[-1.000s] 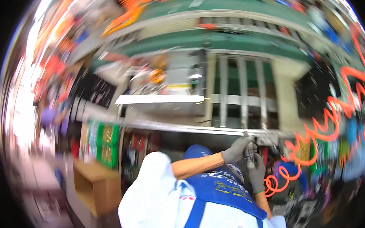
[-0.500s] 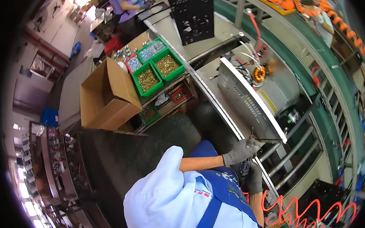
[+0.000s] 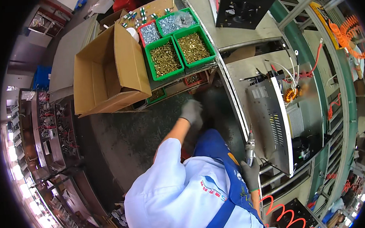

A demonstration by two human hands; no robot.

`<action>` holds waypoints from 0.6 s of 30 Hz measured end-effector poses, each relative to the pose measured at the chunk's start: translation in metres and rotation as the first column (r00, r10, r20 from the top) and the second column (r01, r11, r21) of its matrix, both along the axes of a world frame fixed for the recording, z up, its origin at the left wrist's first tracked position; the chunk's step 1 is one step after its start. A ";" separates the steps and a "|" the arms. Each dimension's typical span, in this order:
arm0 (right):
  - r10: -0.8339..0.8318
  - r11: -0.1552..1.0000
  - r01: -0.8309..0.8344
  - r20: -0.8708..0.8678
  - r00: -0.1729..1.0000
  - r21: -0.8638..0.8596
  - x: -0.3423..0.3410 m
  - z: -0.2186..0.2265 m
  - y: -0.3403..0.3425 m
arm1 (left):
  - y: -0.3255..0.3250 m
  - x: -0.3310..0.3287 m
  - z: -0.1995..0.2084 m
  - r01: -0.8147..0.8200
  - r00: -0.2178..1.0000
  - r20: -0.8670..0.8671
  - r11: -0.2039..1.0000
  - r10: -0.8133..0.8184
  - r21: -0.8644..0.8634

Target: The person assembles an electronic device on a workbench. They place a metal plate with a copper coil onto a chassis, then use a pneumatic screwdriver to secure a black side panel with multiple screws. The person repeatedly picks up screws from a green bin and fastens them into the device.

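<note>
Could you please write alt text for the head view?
The gloved right hand holds a silver driver tool beside an open metal unit; the blurred left hand is near green bins of brass-coloured fasteners and an open cardboard box.

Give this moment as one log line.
left hand: blurred, near green bin | right hand: gripping power screwdriver | bin: brass-coloured pieces

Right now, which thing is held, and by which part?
The right hand grips the power screwdriver by its rear end; the left hand is blurred, with nothing visibly held.

Pale workbench [image 3: 236, 36] with open chassis [image 3: 268, 126] and black fan unit [image 3: 249, 7]
</note>
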State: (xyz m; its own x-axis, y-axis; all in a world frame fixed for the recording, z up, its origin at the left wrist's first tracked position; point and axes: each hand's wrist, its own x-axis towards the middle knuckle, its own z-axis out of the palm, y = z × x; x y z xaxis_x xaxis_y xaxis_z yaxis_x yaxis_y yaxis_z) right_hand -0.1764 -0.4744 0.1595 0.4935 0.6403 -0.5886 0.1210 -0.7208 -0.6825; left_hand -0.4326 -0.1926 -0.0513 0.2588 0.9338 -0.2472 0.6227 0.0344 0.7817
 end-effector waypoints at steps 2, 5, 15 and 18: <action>0.031 0.999 -0.031 0.008 0.999 0.006 0.001 0.004 0.014 | 0.038 -0.092 -0.081 0.017 0.855 -0.518 0.998 0.013 0.053; -0.032 0.997 0.032 -0.004 0.999 -0.067 -0.013 0.036 0.049 | 0.072 -0.173 -0.121 -0.253 0.871 -0.463 0.958 0.165 -0.134; -0.003 0.997 0.016 0.180 0.984 -0.071 -0.001 0.001 0.041 | 0.111 -0.181 -0.135 -0.300 0.866 -0.341 0.926 0.365 0.229; -0.034 0.990 0.052 0.140 0.990 -0.129 -0.012 0.043 0.070 | 0.107 -0.211 -0.176 -0.439 0.896 -0.003 0.888 0.444 0.136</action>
